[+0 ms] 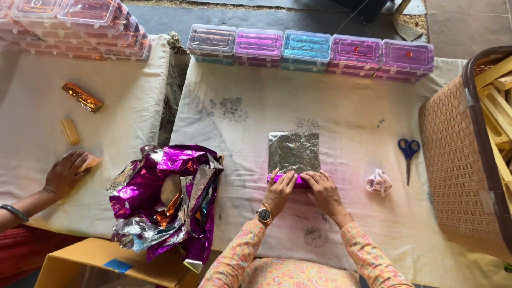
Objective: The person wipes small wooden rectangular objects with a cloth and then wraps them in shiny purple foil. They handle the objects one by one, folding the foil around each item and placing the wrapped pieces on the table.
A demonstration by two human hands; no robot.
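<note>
The left hand (281, 188) and right hand (321, 188) are pressing curled fingers onto the purple-wrapped near edge of the foil sheet (294, 151), lying on the cloth-covered table (352, 122); the rolling is only beginning, judging by how most of the sheet is lying flat and unrolled.

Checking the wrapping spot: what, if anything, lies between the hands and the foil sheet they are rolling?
Nothing visible does. The left hand and right hand already rest on the near edge of the foil sheet. The scissors and crumpled paper lie off to the right, apart from it.
</note>
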